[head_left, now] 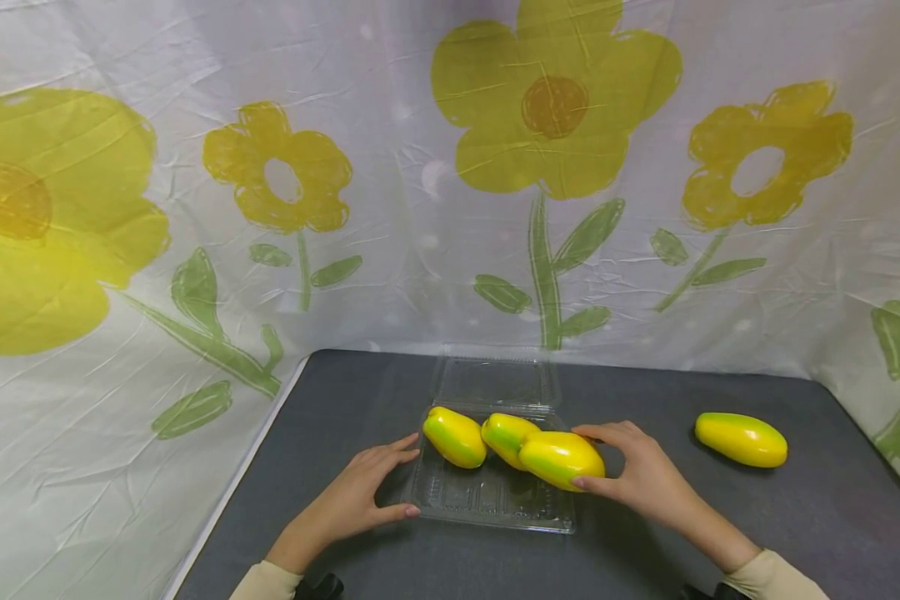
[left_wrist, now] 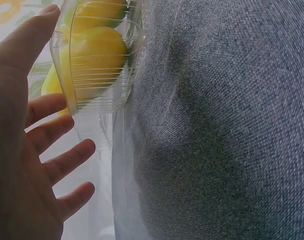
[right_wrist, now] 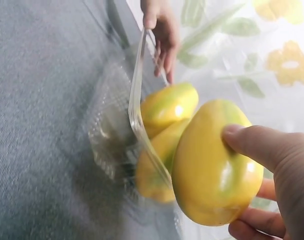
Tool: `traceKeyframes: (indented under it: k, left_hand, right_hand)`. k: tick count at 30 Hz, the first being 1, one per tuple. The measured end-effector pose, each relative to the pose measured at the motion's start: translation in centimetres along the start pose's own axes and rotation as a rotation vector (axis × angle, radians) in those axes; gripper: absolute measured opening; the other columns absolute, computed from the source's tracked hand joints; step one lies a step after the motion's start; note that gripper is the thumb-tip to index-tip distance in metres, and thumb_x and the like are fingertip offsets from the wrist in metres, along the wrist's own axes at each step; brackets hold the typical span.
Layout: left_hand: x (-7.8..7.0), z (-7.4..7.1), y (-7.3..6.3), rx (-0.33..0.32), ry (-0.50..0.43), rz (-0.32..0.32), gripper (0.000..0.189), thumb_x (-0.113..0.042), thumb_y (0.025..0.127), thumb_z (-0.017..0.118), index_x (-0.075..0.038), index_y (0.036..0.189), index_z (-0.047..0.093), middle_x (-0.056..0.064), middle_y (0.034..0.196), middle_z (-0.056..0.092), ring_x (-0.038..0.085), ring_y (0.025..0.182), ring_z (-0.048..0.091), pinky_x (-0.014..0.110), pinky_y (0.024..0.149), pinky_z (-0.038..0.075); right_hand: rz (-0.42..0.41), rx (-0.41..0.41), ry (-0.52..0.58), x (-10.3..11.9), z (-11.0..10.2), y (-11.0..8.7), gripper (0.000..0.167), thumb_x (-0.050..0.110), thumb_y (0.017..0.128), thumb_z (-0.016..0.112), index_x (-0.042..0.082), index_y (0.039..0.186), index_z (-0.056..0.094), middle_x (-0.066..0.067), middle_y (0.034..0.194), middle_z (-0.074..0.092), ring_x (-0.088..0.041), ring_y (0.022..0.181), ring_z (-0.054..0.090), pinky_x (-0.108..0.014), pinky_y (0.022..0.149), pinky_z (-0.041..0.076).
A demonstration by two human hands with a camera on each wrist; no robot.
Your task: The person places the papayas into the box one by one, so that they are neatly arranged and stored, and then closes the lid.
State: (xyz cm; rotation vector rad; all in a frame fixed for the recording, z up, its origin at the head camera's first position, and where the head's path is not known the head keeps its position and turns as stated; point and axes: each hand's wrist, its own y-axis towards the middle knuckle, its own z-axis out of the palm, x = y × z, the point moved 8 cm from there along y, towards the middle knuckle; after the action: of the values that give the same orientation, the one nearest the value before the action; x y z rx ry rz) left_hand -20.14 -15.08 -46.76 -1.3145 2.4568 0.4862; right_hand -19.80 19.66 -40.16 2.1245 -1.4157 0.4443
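A clear plastic clamshell box (head_left: pixel 495 510) lies with its lid folded back. Inside it are two glossy yellow papayas with green patches, the left papaya (head_left: pixel 453 437) and the middle papaya (head_left: pixel 506 435). My right hand (head_left: pixel 641 471) grips a third papaya (head_left: pixel 562 458) between thumb and fingers, over the right side of the box and partly in front of the middle one. My left hand (head_left: pixel 363 487) is at the box's left edge, thumb and fingers spread. In the left wrist view its fingers (left_wrist: pixel 67 162) reach out fairly straight beside the ribbed wall.
Another yellow papaya (head_left: pixel 741 439) lies on the dark table (head_left: pixel 720 533), well to the right. The transparent lid (head_left: pixel 498 381) extends toward the back edge. A white curtain (head_left: pixel 405 250) printed with yellow flowers hangs behind the table and along its sides.
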Motion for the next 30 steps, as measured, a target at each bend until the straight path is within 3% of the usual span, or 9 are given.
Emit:
traceKeyframes:
  k: [18, 30]
  left_hand:
    - [-0.1, -0.1, 0.0, 0.001, -0.019, 0.001, 0.085, -0.073, 0.081, 0.06, -0.019, 0.146, 0.05, -0.003, 0.161, 0.036, 0.026, 0.14, 0.046, 0.06, 0.113, 0.035]
    - [-0.1, -0.1, 0.0, 0.002, -0.019, 0.003, 0.085, -0.073, 0.081, 0.06, -0.019, 0.146, 0.049, -0.004, 0.161, 0.035, 0.026, 0.14, 0.046, 0.059, 0.114, 0.035]
  right_hand:
    - [-0.012, -0.012, 0.053, 2.3, 2.4, 1.2, 0.059, 0.039, 0.071, 0.088, 0.022, 0.123, 0.069, 0.01, 0.107, 0.07, -0.009, 0.094, 0.059, -0.034, 0.079, 0.051]
    - [-0.03, 0.024, 0.097, 3.7, 4.5, 1.5, 0.056, 0.042, 0.072, 0.087, 0.021, 0.121, 0.069, 0.009, 0.106, 0.071, -0.009, 0.091, 0.062, -0.036, 0.082, 0.053]
